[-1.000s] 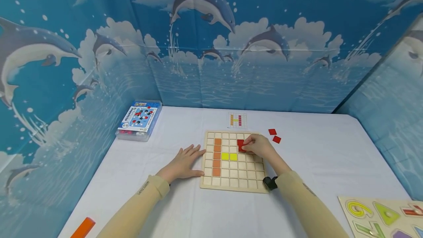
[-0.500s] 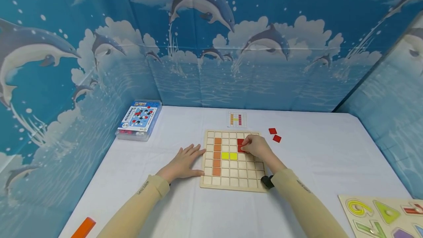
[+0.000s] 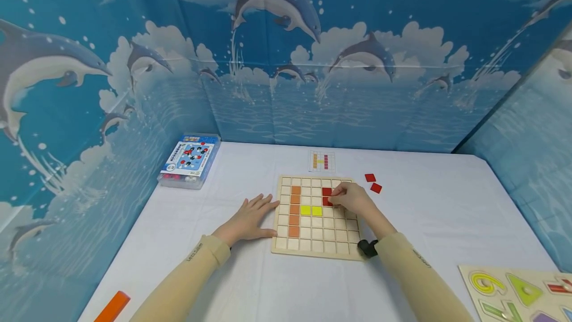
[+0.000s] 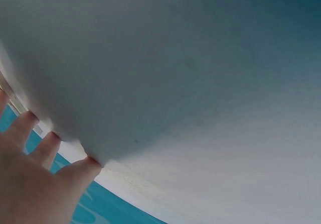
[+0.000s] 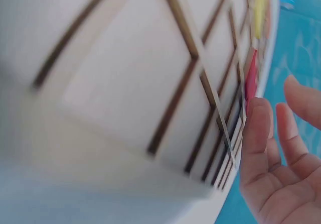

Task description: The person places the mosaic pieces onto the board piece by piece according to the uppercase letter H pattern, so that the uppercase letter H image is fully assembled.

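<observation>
A wooden grid board (image 3: pixel 318 256) lies on the table. An orange column of tiles (image 3: pixel 295 209) fills one line on its left, with two yellow tiles (image 3: pixel 311 210) beside it. Two red tiles (image 3: pixel 327 192) sit one below the other towards the right. My left hand (image 3: pixel 248 220) is spread beside the board, its index fingertip and thumb at the left edge. My right hand (image 3: pixel 355 198) reaches over the right side, thumb and index fingertips at the lower red tile. In the right wrist view its fingers (image 5: pixel 258 128) are mostly extended, right by a red tile (image 5: pixel 251 78).
Two loose red tiles (image 3: pixel 373 183) lie right of the board's far corner. A small pattern card (image 3: pixel 321 161) is behind it. A plastic boxed set (image 3: pixel 189 161) stands back left, an orange object (image 3: pixel 111 307) front left, a shape puzzle board (image 3: pixel 514 289) front right.
My right hand stays at the lower red tile with only slight shifts of the fingers and wrist. My left hand keeps its place at the board's edge. The head view shifts slightly.
</observation>
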`<state>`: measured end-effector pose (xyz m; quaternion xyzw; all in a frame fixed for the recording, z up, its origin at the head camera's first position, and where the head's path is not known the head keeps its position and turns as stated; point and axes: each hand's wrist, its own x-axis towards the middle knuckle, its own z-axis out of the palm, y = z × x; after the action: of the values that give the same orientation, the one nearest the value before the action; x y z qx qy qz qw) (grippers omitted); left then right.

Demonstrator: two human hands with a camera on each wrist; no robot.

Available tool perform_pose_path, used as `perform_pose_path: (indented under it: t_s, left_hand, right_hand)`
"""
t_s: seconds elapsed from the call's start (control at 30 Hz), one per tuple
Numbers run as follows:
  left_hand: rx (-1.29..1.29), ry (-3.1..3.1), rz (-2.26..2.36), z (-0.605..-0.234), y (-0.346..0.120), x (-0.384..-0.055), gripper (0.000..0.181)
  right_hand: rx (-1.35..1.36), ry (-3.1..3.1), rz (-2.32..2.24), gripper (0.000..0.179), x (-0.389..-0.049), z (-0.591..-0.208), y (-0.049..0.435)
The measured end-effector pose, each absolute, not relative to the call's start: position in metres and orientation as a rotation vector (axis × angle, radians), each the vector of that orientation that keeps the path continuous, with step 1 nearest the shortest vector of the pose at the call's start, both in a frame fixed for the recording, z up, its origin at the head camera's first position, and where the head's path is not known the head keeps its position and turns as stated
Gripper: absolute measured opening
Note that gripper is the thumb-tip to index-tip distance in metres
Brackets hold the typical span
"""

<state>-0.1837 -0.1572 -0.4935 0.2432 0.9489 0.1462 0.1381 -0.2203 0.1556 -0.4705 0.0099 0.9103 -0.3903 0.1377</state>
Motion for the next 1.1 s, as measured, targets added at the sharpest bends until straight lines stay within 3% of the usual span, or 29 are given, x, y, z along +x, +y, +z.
perform_pose_path:
  t_s: [0.57, 1.1]
  left_hand:
    - [0.699, 2.748, 0.421, -0.494, -0.158, -0.185, 0.086]
    - [0.697, 2.745, 0.418, -0.493, -0.158, -0.185, 0.086]
  right_hand:
    - [0.153, 2.619, -1.211, 0.040, -0.173, -0.479, 0.247]
    - [0.142, 2.609, -1.159, 0.053, -0.158, -0.486, 0.265]
